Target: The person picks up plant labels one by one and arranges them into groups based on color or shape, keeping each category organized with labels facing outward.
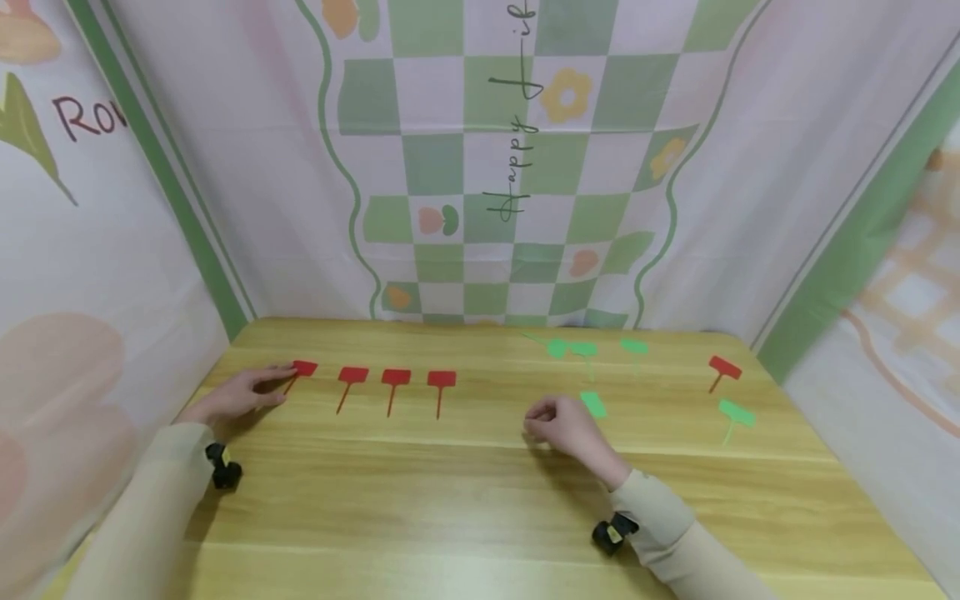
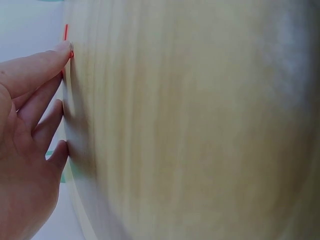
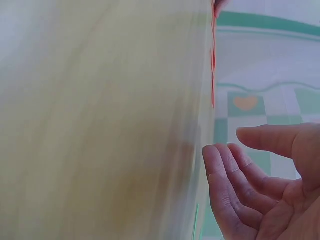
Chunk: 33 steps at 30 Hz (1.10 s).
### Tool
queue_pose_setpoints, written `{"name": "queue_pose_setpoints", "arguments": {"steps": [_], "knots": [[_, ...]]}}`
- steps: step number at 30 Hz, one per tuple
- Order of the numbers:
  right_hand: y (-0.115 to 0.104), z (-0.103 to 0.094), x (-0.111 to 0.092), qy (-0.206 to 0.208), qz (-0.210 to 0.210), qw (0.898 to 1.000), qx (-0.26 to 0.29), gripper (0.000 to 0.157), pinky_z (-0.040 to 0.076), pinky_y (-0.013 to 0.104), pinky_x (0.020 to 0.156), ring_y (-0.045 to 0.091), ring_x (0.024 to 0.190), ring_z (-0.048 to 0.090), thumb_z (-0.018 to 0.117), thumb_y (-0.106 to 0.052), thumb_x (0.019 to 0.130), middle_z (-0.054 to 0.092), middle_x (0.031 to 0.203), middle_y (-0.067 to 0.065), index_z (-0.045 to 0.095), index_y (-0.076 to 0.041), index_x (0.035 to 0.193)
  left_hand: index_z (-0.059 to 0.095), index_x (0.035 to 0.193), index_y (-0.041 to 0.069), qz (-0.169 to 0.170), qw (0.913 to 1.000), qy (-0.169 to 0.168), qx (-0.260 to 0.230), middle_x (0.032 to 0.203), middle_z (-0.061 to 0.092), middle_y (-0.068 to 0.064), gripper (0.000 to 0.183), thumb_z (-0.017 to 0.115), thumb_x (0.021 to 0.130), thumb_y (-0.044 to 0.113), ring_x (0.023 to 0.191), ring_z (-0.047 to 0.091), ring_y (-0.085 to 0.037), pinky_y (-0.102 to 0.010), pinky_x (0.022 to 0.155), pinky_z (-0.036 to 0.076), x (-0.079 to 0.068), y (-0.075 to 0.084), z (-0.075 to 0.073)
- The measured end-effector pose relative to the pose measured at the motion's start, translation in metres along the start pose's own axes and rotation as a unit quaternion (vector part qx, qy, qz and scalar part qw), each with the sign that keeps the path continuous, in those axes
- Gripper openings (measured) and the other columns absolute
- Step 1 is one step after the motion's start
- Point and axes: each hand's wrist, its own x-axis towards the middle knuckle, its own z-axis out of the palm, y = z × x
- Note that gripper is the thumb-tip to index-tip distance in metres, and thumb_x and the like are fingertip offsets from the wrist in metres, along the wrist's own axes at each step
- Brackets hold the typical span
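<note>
My left hand (image 1: 242, 393) reaches to the left end of a row of red T-shaped plant labels. Its extended fingertips rest on the head of the leftmost red label (image 1: 305, 367), and the thumb lies near that label's stem. In the left wrist view, thin red edges of the label (image 2: 66, 32) show around the fingertips of the left hand (image 2: 35, 100). My right hand (image 1: 564, 429) hovers close over the table right of the row, loosely bent with nothing in its fingers. Just beyond it lies a green label (image 1: 593, 405), its stem hidden.
Three more red labels, including a middle one (image 1: 396, 378), lie along the row with stems toward me. Several green labels (image 1: 583, 349) lie at the back right. Far right, a red label (image 1: 724, 367) lies above a green label (image 1: 737, 413). Printed curtains (image 1: 495, 167) surround the wooden table (image 1: 420, 517).
</note>
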Motion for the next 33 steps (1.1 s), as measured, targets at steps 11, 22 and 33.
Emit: {"name": "queue_pose_setpoints", "arguments": {"steps": [11,22,33], "knots": [[0.025,-0.032,-0.003,0.016,0.016,1.000,-0.021,0.020,0.051,0.028,0.060,0.017,0.071,0.065,0.066,-0.017,0.086,0.070,0.088,0.009,0.068,-0.002,0.100,0.039,0.143,0.001,-0.007,1.0000,0.000,-0.004,0.150,0.020,-0.034,0.060,0.060,0.094,0.028,0.136,0.016,-0.055,-0.071,0.104,0.019,-0.001,-0.004,0.001],[0.048,-0.066,0.001,0.039,0.028,0.997,-0.059,0.021,0.052,0.034,0.069,0.019,0.079,0.065,0.063,-0.018,0.089,0.070,0.091,0.011,0.068,-0.002,0.101,0.038,0.143,0.001,-0.008,0.9999,-0.004,-0.006,0.150,0.019,-0.034,0.059,0.059,0.094,0.028,0.136,0.015,-0.055,-0.071,0.104,0.018,-0.001,-0.002,-0.001],[0.084,-0.093,0.012,0.052,0.063,0.994,-0.067,0.029,0.051,0.030,0.068,0.020,0.075,0.069,0.058,-0.022,0.091,0.071,0.087,0.014,0.066,0.004,0.104,0.040,0.141,0.000,-0.007,1.0000,-0.004,0.004,0.149,0.022,-0.034,0.059,0.059,0.094,0.028,0.136,0.017,-0.055,-0.070,0.104,0.019,-0.002,0.003,-0.001]]}}
